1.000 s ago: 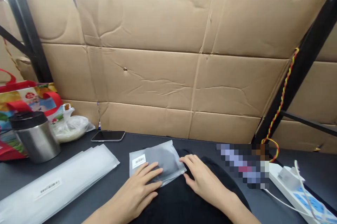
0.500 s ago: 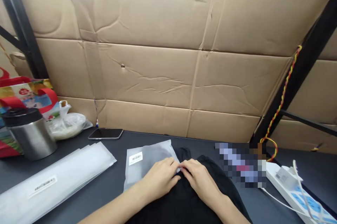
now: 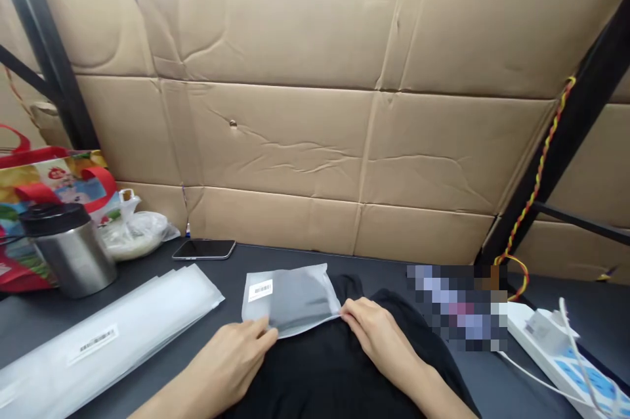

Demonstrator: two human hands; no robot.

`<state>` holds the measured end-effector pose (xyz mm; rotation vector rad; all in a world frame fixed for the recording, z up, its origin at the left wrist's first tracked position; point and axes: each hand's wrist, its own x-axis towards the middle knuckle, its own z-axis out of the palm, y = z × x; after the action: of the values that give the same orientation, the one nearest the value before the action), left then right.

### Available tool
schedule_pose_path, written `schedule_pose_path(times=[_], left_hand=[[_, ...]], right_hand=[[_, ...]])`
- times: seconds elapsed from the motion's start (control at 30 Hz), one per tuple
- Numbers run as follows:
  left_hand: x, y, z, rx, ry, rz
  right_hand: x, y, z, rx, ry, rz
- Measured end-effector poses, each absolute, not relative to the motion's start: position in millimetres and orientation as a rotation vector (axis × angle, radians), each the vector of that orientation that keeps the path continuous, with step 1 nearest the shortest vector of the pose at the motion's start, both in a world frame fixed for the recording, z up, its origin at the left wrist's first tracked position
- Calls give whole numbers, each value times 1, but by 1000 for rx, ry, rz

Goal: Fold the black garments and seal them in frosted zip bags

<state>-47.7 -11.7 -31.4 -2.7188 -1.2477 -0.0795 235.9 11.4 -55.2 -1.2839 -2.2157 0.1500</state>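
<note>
A frosted plastic bag [image 3: 300, 297] with a white barcode label [image 3: 260, 290] lies on the dark table in front of me. My left hand [image 3: 239, 353] has its thumb and fingers closed on the bag's near edge, toward the left corner. At the right near corner, the fingertips of my right hand [image 3: 381, 333] pinch the bag. Something dark shows through the film; whether it is inside or beneath, I cannot tell. Black fabric [image 3: 325, 373] spreads under both hands and behind the right one.
A stack of frosted bags [image 3: 123, 333] lies at left. Behind it stand a steel cup [image 3: 81, 255], a patterned carry bag [image 3: 69, 179], a knotted plastic bag [image 3: 138, 232] and a phone [image 3: 204, 249]. At right are a power strip [image 3: 546, 347] and cables. A cardboard wall [image 3: 295, 117] closes the back.
My left hand has moved left and nearer along the bag's near edge, away from my right hand. The bag's near edge now shows, stretched between both hands. The view has shifted slightly.
</note>
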Motion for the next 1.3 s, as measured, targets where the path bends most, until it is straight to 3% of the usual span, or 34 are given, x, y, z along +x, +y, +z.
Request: schedule_pose_path(times=[0.23,0.33,0.47,0.73,0.93,1.3], left_hand=[[-63,-24,4,-2649,-1511,88],[-34,-10,17,-2711,-1434,-135],[1,26,-4,-2877,-1134,-325],[3,53,-61,-2746,-1319,-413],[-11,57,-64,-2645,-1539,-408],[-15,47,-55,-2698,-1544,-401]], right_hand=[[234,9,-54,-1275,-2248,132],[234,9,-55,-1282,-2252,122],[235,10,-56,-1283,-2258,108],[235,12,-56,-1270,-2288,114],[236,12,-56,-1270,-2293,128],[235,11,-59,-1268,-2247,141]])
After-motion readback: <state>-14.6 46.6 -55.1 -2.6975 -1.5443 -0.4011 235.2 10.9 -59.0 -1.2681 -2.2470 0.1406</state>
